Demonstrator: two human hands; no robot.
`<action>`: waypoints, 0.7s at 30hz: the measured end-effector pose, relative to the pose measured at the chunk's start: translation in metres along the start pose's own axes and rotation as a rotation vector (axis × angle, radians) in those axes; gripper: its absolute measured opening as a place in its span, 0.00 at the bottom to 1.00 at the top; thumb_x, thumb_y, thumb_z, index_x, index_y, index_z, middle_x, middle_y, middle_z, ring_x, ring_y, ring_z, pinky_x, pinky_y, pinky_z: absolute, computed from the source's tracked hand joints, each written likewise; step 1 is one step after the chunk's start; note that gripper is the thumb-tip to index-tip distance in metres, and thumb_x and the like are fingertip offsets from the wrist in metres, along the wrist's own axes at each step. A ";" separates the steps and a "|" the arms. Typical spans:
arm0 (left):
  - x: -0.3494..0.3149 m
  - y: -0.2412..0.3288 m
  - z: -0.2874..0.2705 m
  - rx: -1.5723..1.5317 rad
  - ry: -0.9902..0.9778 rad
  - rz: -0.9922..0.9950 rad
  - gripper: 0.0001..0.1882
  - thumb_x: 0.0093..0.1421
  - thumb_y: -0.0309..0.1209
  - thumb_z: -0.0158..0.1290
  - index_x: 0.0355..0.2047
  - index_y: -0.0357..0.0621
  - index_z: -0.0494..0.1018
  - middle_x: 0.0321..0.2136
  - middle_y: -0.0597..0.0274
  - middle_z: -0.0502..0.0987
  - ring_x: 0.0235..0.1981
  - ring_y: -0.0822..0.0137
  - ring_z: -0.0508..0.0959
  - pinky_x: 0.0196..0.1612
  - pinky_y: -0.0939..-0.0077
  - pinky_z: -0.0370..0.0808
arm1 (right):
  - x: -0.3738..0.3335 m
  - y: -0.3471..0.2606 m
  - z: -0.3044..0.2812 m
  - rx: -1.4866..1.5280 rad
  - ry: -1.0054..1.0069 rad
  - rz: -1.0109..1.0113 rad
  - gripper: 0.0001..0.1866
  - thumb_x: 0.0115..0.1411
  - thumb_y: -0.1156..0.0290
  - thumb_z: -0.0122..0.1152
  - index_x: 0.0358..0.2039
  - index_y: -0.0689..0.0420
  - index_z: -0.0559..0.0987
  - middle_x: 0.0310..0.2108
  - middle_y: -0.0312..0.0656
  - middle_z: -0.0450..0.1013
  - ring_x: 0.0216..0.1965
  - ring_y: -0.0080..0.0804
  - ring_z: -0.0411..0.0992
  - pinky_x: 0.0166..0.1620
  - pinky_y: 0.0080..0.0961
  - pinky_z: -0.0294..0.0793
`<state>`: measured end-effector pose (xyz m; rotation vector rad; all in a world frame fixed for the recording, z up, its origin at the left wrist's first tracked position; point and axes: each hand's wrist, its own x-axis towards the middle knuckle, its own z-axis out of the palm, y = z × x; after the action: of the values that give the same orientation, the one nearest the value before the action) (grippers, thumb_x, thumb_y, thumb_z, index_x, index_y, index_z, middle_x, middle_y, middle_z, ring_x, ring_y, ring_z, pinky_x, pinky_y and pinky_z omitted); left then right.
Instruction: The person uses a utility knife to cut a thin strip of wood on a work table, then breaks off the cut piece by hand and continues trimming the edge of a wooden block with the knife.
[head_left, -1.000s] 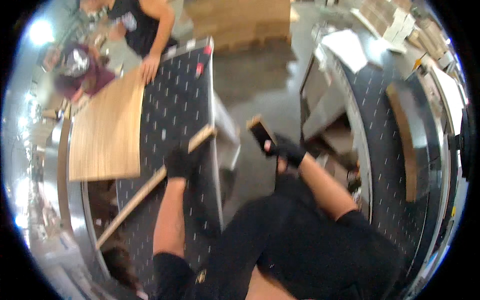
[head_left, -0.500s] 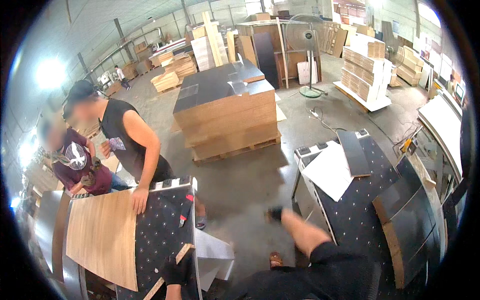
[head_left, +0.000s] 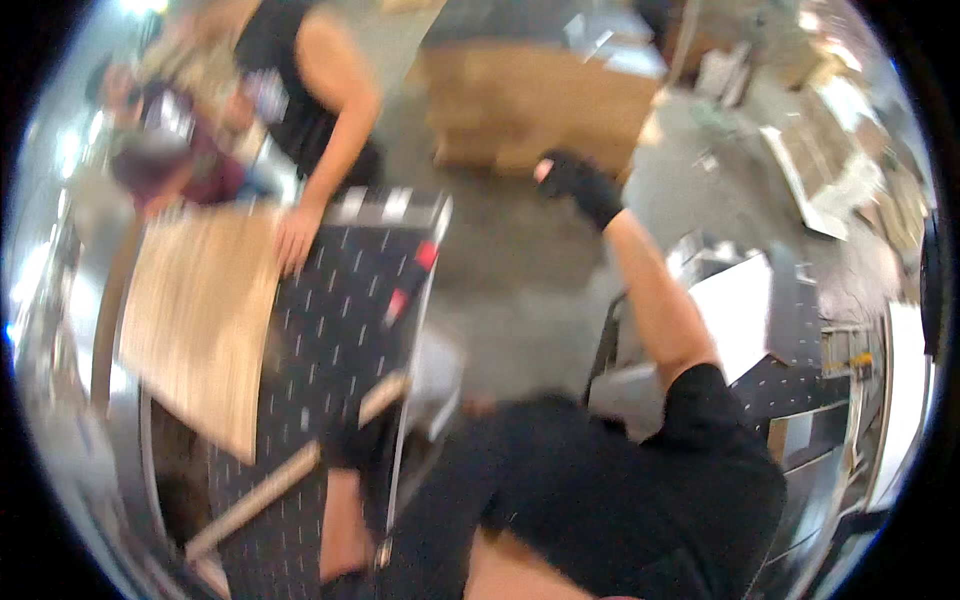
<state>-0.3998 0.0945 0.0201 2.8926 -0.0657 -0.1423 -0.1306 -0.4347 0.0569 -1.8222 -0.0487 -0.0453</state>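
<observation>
My left hand (head_left: 348, 445), in a dark glove, is closed across the middle of a narrow light-wood strip (head_left: 262, 492). The strip lies slantwise over a black, dotted worktable (head_left: 335, 300); blur hides the exact grip. My right hand (head_left: 580, 187), in a black glove with bare fingertips, is raised ahead at arm's length above the floor. Its fingers look curled in, and nothing shows in them. Left of the strip, a wood-grain panel (head_left: 200, 320) rests on the table. A co-worker's bare hand (head_left: 297, 238) presses on the panel's far right corner.
A red-and-black tool (head_left: 408, 285) lies near the table's right edge. Two people stand beyond the table at the left. A tall stack of brown boards (head_left: 530, 110) stands ahead. On the right, a second black table (head_left: 790, 395) bears a white sheet (head_left: 735, 310) and dark panels.
The view has tilted down and blurred. My right arm has swung up and forward from low over the floor. My left hand stays at the strip, and the co-worker's hand remains on the panel.
</observation>
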 end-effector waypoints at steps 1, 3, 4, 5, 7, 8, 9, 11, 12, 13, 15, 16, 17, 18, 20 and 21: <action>-0.019 -0.013 0.029 0.103 0.291 0.130 0.28 0.58 0.51 0.67 0.50 0.42 0.80 0.43 0.43 0.84 0.45 0.40 0.83 0.46 0.44 0.79 | -0.027 -0.029 0.023 -0.293 -0.019 -0.061 0.28 0.69 0.51 0.68 0.57 0.61 0.80 0.45 0.37 0.81 0.45 0.24 0.78 0.50 0.27 0.78; 0.008 0.021 -0.005 0.021 0.234 0.177 0.25 0.58 0.49 0.67 0.49 0.47 0.81 0.40 0.46 0.83 0.42 0.40 0.83 0.43 0.45 0.79 | -0.015 -0.007 0.048 -0.259 0.017 -0.242 0.29 0.67 0.53 0.71 0.60 0.58 0.79 0.44 0.39 0.81 0.45 0.24 0.77 0.53 0.29 0.77; 0.005 0.019 -0.008 0.039 0.215 0.120 0.25 0.58 0.49 0.67 0.49 0.47 0.81 0.40 0.46 0.83 0.42 0.40 0.83 0.43 0.45 0.79 | -0.013 -0.016 0.073 -0.241 -0.074 -0.211 0.29 0.66 0.54 0.72 0.61 0.58 0.78 0.47 0.42 0.81 0.48 0.29 0.78 0.55 0.31 0.78; -0.002 0.017 -0.010 0.065 0.180 0.088 0.25 0.58 0.48 0.67 0.50 0.47 0.81 0.43 0.46 0.82 0.46 0.40 0.81 0.49 0.46 0.78 | -0.009 -0.032 0.100 -0.229 -0.166 -0.187 0.30 0.66 0.55 0.73 0.63 0.57 0.78 0.50 0.44 0.81 0.50 0.34 0.79 0.57 0.34 0.78; -0.002 0.016 -0.010 0.078 0.134 0.035 0.26 0.57 0.48 0.67 0.51 0.47 0.81 0.46 0.46 0.81 0.51 0.40 0.80 0.54 0.46 0.77 | -0.004 -0.036 0.151 -0.383 -0.256 -0.433 0.31 0.65 0.55 0.73 0.63 0.57 0.77 0.54 0.47 0.79 0.55 0.41 0.78 0.59 0.37 0.77; -0.005 0.015 -0.012 0.051 0.115 0.025 0.26 0.57 0.48 0.68 0.52 0.48 0.81 0.47 0.46 0.81 0.51 0.41 0.79 0.55 0.46 0.77 | -0.003 -0.037 0.177 -0.526 -0.316 -0.682 0.33 0.63 0.55 0.74 0.64 0.56 0.76 0.58 0.51 0.77 0.60 0.47 0.76 0.62 0.41 0.75; -0.005 0.015 -0.010 0.020 0.110 0.031 0.26 0.57 0.47 0.68 0.53 0.50 0.81 0.47 0.47 0.81 0.52 0.41 0.79 0.55 0.47 0.77 | -0.008 -0.042 0.193 -0.542 -0.487 -0.631 0.36 0.60 0.54 0.75 0.65 0.54 0.76 0.64 0.55 0.72 0.67 0.57 0.69 0.66 0.46 0.71; 0.004 0.025 -0.010 0.062 0.251 0.063 0.22 0.55 0.45 0.70 0.47 0.53 0.83 0.37 0.49 0.83 0.39 0.44 0.83 0.41 0.51 0.80 | 0.008 -0.006 0.221 -0.611 -0.551 -0.905 0.33 0.60 0.53 0.74 0.62 0.55 0.78 0.61 0.52 0.74 0.65 0.54 0.70 0.64 0.48 0.72; 0.008 0.019 -0.005 0.052 0.269 0.083 0.22 0.55 0.46 0.71 0.46 0.51 0.83 0.37 0.49 0.83 0.39 0.43 0.83 0.40 0.50 0.80 | 0.010 -0.004 0.230 -0.581 -0.591 -0.905 0.33 0.60 0.53 0.74 0.62 0.55 0.78 0.61 0.52 0.74 0.65 0.54 0.70 0.64 0.48 0.72; 0.012 0.013 0.001 0.041 0.287 0.107 0.22 0.55 0.47 0.71 0.45 0.50 0.83 0.37 0.49 0.83 0.38 0.43 0.83 0.40 0.50 0.80 | 0.013 -0.002 0.231 -0.673 -0.756 -0.881 0.30 0.61 0.54 0.72 0.60 0.54 0.78 0.60 0.51 0.74 0.62 0.54 0.71 0.62 0.48 0.73; 0.021 0.023 -0.003 0.048 0.223 0.050 0.24 0.55 0.47 0.70 0.47 0.50 0.83 0.39 0.51 0.82 0.43 0.45 0.82 0.44 0.50 0.79 | 0.015 0.008 0.225 -0.750 -0.930 -0.855 0.28 0.61 0.56 0.71 0.59 0.54 0.79 0.59 0.49 0.75 0.59 0.54 0.72 0.59 0.49 0.74; 0.028 0.031 -0.005 0.047 0.177 0.027 0.25 0.56 0.47 0.69 0.50 0.49 0.82 0.42 0.52 0.82 0.48 0.47 0.82 0.47 0.50 0.78 | 0.010 0.015 0.215 -0.645 -0.793 -0.831 0.25 0.65 0.55 0.68 0.58 0.55 0.78 0.52 0.47 0.77 0.53 0.50 0.75 0.55 0.46 0.76; 0.036 0.039 -0.007 0.049 0.164 0.021 0.25 0.56 0.47 0.69 0.50 0.49 0.82 0.42 0.52 0.82 0.48 0.47 0.82 0.47 0.50 0.78 | 0.004 0.020 0.203 -0.545 -0.650 -0.799 0.22 0.69 0.55 0.65 0.57 0.55 0.78 0.45 0.45 0.79 0.47 0.45 0.78 0.50 0.44 0.78; 0.045 0.048 -0.007 0.054 0.214 0.019 0.25 0.56 0.48 0.69 0.49 0.49 0.82 0.41 0.52 0.82 0.45 0.47 0.82 0.46 0.51 0.78 | -0.003 0.026 0.189 -0.541 -0.657 -0.786 0.22 0.69 0.55 0.65 0.57 0.55 0.78 0.45 0.45 0.79 0.47 0.45 0.78 0.50 0.44 0.78; 0.068 0.064 -0.014 0.040 0.151 -0.029 0.25 0.57 0.51 0.68 0.48 0.47 0.83 0.40 0.51 0.82 0.40 0.45 0.83 0.43 0.51 0.78 | -0.021 0.033 0.159 0.274 -0.646 0.416 0.21 0.74 0.53 0.60 0.53 0.59 0.77 0.33 0.40 0.77 0.39 0.33 0.78 0.43 0.35 0.79; 0.079 0.069 -0.012 0.037 0.126 -0.017 0.25 0.57 0.51 0.68 0.48 0.47 0.83 0.40 0.51 0.82 0.40 0.45 0.83 0.43 0.51 0.78 | -0.034 0.036 0.154 0.280 -0.632 0.439 0.21 0.74 0.53 0.60 0.53 0.59 0.77 0.33 0.40 0.77 0.39 0.33 0.78 0.43 0.35 0.79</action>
<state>-0.3219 0.0257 0.0414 2.9316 -0.0208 0.0392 -0.1621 -0.2952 -0.0184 -1.4713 -0.0939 0.8090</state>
